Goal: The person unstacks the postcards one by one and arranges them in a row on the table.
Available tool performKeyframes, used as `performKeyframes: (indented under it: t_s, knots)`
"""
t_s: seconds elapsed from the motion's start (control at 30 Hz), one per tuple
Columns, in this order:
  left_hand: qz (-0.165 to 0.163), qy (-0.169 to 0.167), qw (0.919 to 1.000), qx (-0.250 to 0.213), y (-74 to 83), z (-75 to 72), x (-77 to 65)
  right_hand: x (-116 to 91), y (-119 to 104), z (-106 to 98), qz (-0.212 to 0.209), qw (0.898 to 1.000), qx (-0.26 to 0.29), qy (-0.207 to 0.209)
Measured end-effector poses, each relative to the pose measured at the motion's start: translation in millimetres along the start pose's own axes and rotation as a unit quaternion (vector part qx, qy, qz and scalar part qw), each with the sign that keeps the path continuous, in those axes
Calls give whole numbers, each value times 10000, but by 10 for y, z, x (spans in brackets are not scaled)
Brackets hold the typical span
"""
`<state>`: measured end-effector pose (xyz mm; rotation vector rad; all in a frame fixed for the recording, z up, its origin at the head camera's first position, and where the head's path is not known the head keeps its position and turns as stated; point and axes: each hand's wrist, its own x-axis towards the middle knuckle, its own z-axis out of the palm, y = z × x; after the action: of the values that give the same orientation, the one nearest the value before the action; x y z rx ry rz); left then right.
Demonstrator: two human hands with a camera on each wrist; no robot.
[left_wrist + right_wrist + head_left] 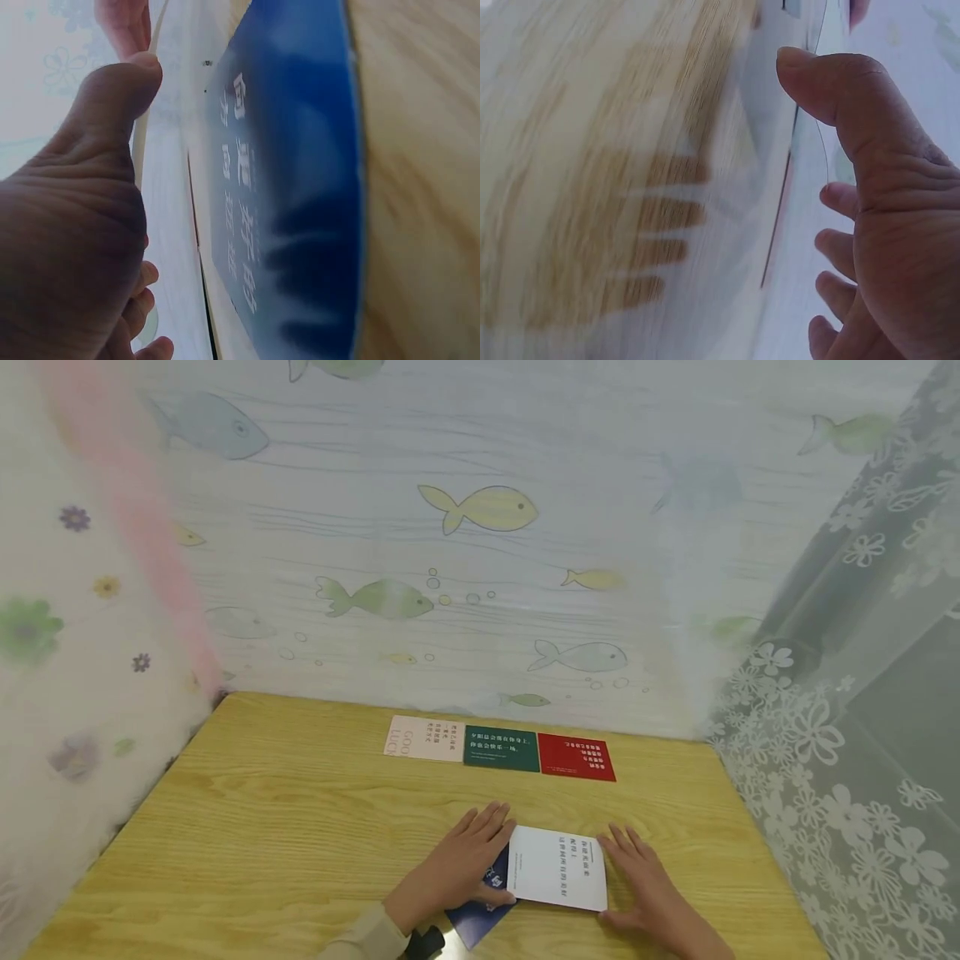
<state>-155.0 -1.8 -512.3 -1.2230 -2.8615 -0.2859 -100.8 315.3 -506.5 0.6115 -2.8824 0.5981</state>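
L hand (pixel 462 858) & R hand (pixel 647 887): fingers pinching white card (pixel 546 870) at 9 & 3 o'clock; uneven grip could drop it onto blue card (pixel 474 922), approx 8 o'clock.

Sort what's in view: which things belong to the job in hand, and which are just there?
Seemingly in the job: left hand, right hand, white card, blue card, pink card, green card, red card.

Just around: fish-print backdrop, lacy curtain.

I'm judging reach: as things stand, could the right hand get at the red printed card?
Probably yes: nothing visible lies between the right hand and the red printed card, though that hand is touching the edge of the white printed card.
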Motion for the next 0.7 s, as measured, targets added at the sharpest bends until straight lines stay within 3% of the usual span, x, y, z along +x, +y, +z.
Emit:
performKeyframes:
  t_s: [0.4,0.7]
  knots:
    - [-43,-92,9999,-41,99,48,172,-20,183,-77,33,9996,186,-211]
    - [-26,-68,10000,-34,163,110,314,-39,310,-166,-38,9998,124,-144]
